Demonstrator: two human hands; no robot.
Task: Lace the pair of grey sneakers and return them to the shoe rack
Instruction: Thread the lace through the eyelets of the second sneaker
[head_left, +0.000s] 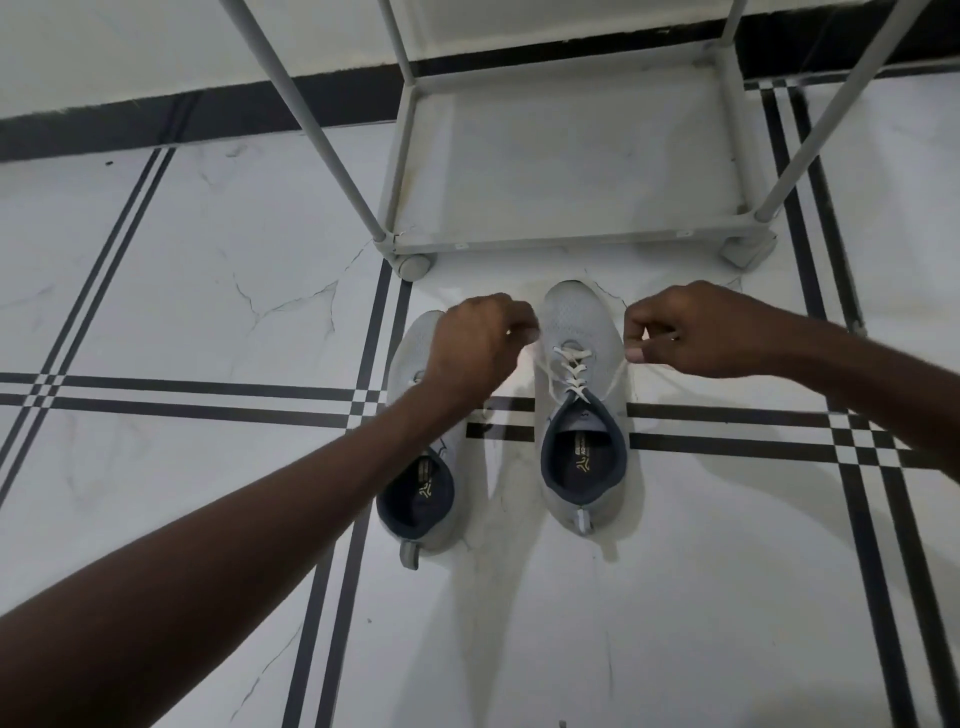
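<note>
Two grey sneakers with dark blue linings stand side by side on the floor, toes toward the rack. The right sneaker (581, 415) has a white lace (571, 371) crossed through its eyelets. My left hand (480, 345) is closed on one lace end, pulled out to the left. On the other side, my right hand (696, 332) pinches the second lace end, drawn out to the right. The left sneaker (415, 483) lies partly under my left forearm, so its lacing is hidden.
A grey metal shoe rack (566, 241) on small feet stands just beyond the sneakers, its bottom shelf bare. The floor is white marble tile with black stripes (208, 395). A white wall with a black skirting band runs behind.
</note>
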